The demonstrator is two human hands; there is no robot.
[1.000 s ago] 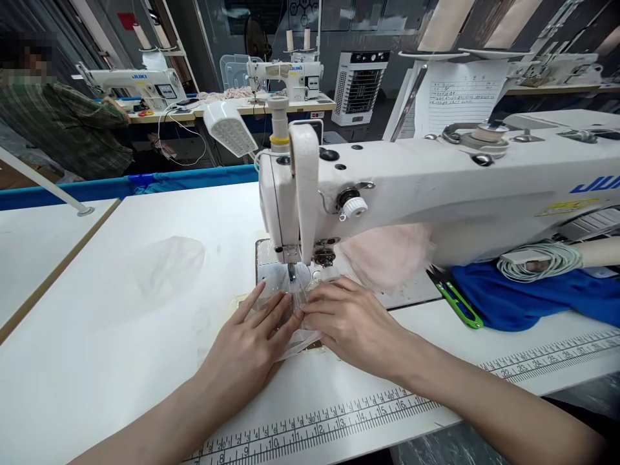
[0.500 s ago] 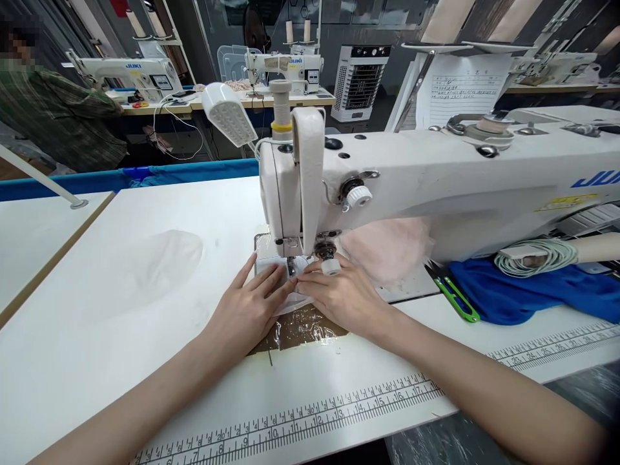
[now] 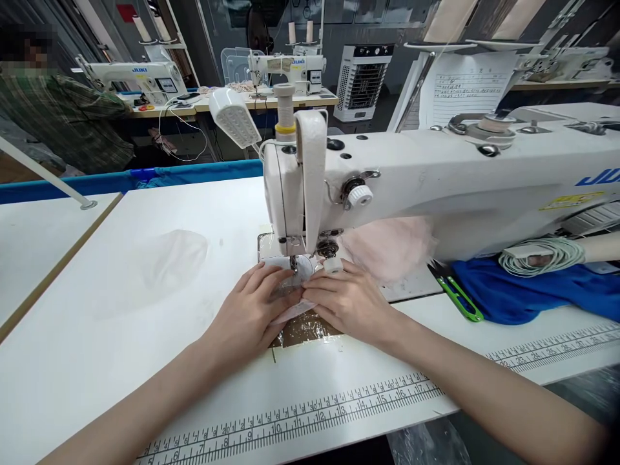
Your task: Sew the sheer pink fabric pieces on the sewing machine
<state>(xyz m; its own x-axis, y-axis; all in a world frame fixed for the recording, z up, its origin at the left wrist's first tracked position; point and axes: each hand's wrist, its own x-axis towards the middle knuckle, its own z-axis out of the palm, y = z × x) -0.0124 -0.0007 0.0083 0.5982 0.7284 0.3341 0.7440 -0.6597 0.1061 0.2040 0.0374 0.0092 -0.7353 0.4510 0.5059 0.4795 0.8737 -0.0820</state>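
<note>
A sheer white piece of fabric point(image 3: 296, 311) lies under the needle area of a white sewing machine point(image 3: 416, 171), its near edge curving toward me. My left hand point(image 3: 252, 307) presses on it left of the presser foot point(image 3: 293, 263), with thumb and fingers closed about its edge. From the right, my right hand point(image 3: 356, 300) pinches the same fabric, fingertips close to the left thumb. The fingertips are partly hidden behind the machine head. Clear film over a brown patch point(image 3: 305, 329) shows below the hands.
Pale pink sheer fabric point(image 3: 390, 248) is bunched beneath the machine arm. Green thread snips point(image 3: 458, 294) rest beside a blue cloth point(image 3: 513, 294) and a coiled cord point(image 3: 540, 258). A thin white piece point(image 3: 177, 258) lies on the left tabletop. Another person point(image 3: 53, 123) is at the back left.
Both hands have come slightly toward me and right, and the fabric has turned a little, its near edge now slanting. More of the area around the presser foot shows.
</note>
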